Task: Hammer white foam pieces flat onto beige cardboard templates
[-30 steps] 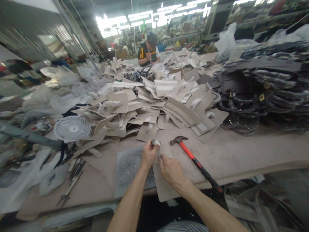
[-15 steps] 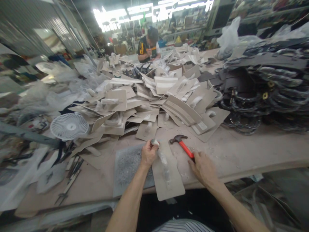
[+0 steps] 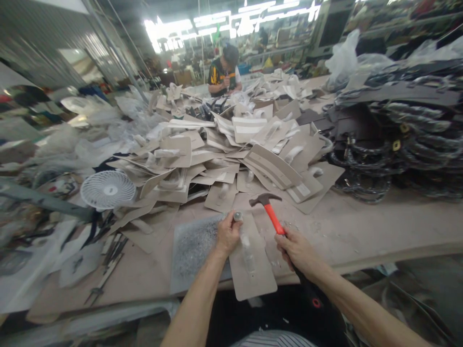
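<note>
My right hand (image 3: 294,248) is closed around the handle of a claw hammer (image 3: 273,214) with a red neck and dark head, raised over the table. In my left hand (image 3: 228,235) a short rod with a round grey end (image 3: 238,216) is gripped upright; its lower part is hidden by my fingers. Under it lies a flat beige panel (image 3: 258,270) with a handle strip in clear wrap along its middle. The panel partly overlaps a grey speckled slab (image 3: 195,250) on its left and reaches past the table's front edge.
A large heap of beige panels (image 3: 224,154) fills the table's middle. Dark plastic-wrapped handled pieces (image 3: 379,130) are stacked at right. A small white fan (image 3: 108,189) and loose hand tools (image 3: 108,270) lie left. Across the table sits a person (image 3: 224,72).
My right hand has lifted the hammer off the table and moved slightly left with it. The rod in my left hand has gone from tilted to more upright.
</note>
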`<state>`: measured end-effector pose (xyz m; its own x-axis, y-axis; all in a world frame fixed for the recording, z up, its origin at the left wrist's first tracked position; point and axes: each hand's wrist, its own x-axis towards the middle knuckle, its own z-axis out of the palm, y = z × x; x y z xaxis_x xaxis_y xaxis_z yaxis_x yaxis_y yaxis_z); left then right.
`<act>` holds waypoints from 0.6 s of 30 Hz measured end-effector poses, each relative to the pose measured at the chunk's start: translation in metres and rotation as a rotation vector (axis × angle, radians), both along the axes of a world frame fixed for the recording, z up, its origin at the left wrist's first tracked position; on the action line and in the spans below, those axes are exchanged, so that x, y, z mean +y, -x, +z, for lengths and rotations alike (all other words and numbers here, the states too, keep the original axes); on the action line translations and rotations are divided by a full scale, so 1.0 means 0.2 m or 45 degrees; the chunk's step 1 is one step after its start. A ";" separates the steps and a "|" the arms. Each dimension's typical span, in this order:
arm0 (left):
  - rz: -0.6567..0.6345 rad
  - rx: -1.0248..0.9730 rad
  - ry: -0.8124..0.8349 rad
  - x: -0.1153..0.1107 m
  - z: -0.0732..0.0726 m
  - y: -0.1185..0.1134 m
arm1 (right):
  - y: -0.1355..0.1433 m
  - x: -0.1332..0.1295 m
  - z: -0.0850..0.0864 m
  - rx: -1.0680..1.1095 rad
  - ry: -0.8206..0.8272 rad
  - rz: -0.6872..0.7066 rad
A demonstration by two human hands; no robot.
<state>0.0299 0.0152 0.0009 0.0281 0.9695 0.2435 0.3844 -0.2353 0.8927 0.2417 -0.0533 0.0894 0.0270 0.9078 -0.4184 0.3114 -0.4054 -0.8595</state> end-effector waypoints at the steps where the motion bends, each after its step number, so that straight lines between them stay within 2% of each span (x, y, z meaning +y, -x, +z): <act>1: -0.012 0.018 -0.019 0.00 0.00 0.00 | 0.01 -0.01 0.03 -0.153 -0.204 0.030; 3: -0.020 0.022 -0.033 -0.01 0.00 -0.01 | 0.02 -0.02 0.07 -0.495 -0.556 0.111; 4: -0.014 0.020 -0.038 0.00 0.00 -0.01 | 0.01 -0.02 0.09 -0.656 -0.662 0.178; 7: -0.002 0.039 -0.027 0.00 -0.01 -0.01 | -0.01 0.00 0.14 -1.037 -0.745 0.473; 9: 0.001 0.048 -0.013 0.01 -0.01 -0.01 | -0.03 0.03 0.22 -1.159 -0.775 0.606; 11: -0.004 0.045 -0.014 0.01 -0.01 -0.01 | -0.04 0.06 0.34 -1.155 -0.930 0.537; 14: -0.013 0.035 -0.036 0.00 -0.01 0.00 | -0.02 0.08 0.51 -1.008 -1.292 0.105; 16: -0.013 0.028 -0.037 0.00 -0.01 0.00 | 0.00 0.07 0.51 -0.941 -1.426 -0.115; 17: -0.013 0.025 -0.035 0.00 -0.02 0.00 | 0.01 0.06 0.47 -0.954 -1.414 -0.091; 18: -0.012 0.028 -0.030 0.00 -0.02 0.00 | 0.02 0.05 0.42 -1.002 -1.335 0.022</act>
